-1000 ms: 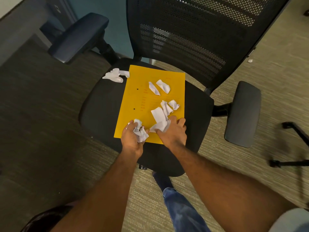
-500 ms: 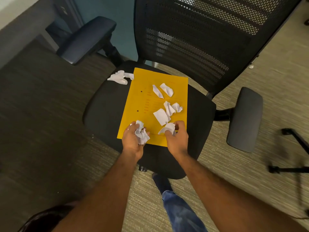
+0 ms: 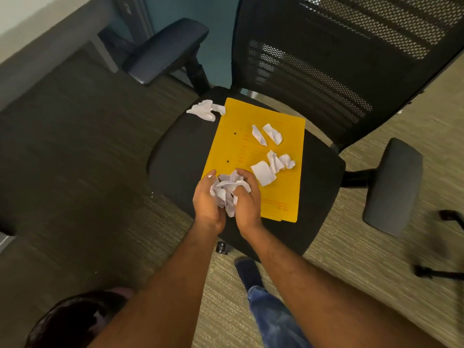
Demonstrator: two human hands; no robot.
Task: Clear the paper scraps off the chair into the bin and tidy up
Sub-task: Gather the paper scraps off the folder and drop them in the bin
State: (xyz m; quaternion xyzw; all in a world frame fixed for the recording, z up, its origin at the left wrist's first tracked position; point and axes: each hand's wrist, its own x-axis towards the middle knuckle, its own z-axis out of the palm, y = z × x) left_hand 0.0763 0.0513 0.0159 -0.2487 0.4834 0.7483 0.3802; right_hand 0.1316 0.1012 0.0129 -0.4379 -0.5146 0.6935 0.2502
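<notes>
A black office chair carries a yellow folder on its seat. Several white paper scraps lie on the folder: two near the back and a cluster at the middle right. Another crumpled scrap sits on the seat off the folder's back left corner. Over the folder's front left corner, my left hand and my right hand are pressed together, both curled round one bunch of crumpled scraps. A dark bin lined with a black bag shows at the bottom left.
The chair's mesh backrest rises behind the seat, with armrests at the left and right. Carpet surrounds the chair. A grey desk edge runs along the left. My jeans leg and shoe stand below the seat.
My right hand picked a scrap off the folder's front edge and brought it left to meet my left hand. Both hands now bunch the scraps together.
</notes>
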